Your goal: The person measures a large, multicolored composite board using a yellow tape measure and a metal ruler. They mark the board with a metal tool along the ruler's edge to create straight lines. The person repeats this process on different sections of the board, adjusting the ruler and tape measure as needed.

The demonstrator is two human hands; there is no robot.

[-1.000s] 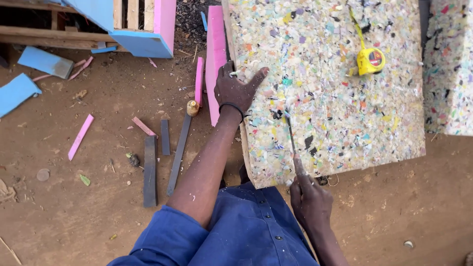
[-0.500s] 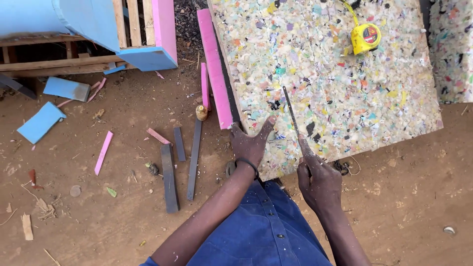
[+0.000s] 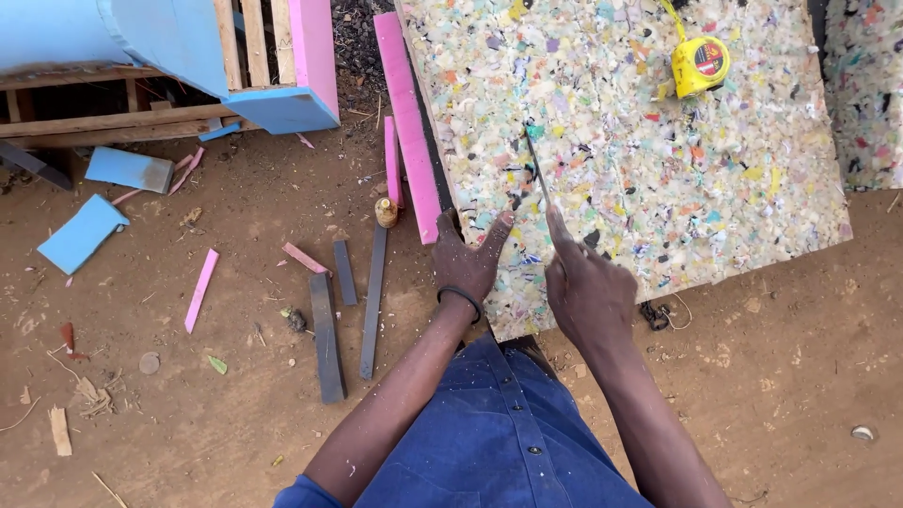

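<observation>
The rebonded foam slab [image 3: 640,141], a multicoloured speckled sheet, lies flat on the bare earth floor [image 3: 771,376] and serves as the landmark for this report.

The left hand [image 3: 466,259] rests palm down on the near left corner of the slab, fingers spread and flat; its grip is open and encloses nothing. A dark band sits on that wrist.

The right hand [image 3: 588,292] is at the near edge of the slab, just right of the left hand. Its grip is closed around the handle of a long thin knife [image 3: 538,174], with the forefinger laid along the blade. The blade runs away from the person across the slab's surface and lies in or on the foam; how deep it sits cannot be told.

A yellow tape measure [image 3: 701,64] lies on the far part of the slab, well apart from both hands.

A long pink foam strip [image 3: 406,113] lies against the slab's left edge, with a shorter pink strip [image 3: 391,160] just beside it. Further left of the slab, dark grey strips [image 3: 325,334] lie on the earth, near a thin pink offcut [image 3: 200,290] and blue foam pieces [image 3: 83,233]. A wooden pallet [image 3: 141,118] carrying blue foam stands at the far left. A second speckled slab [image 3: 870,85] lies to the right.
</observation>
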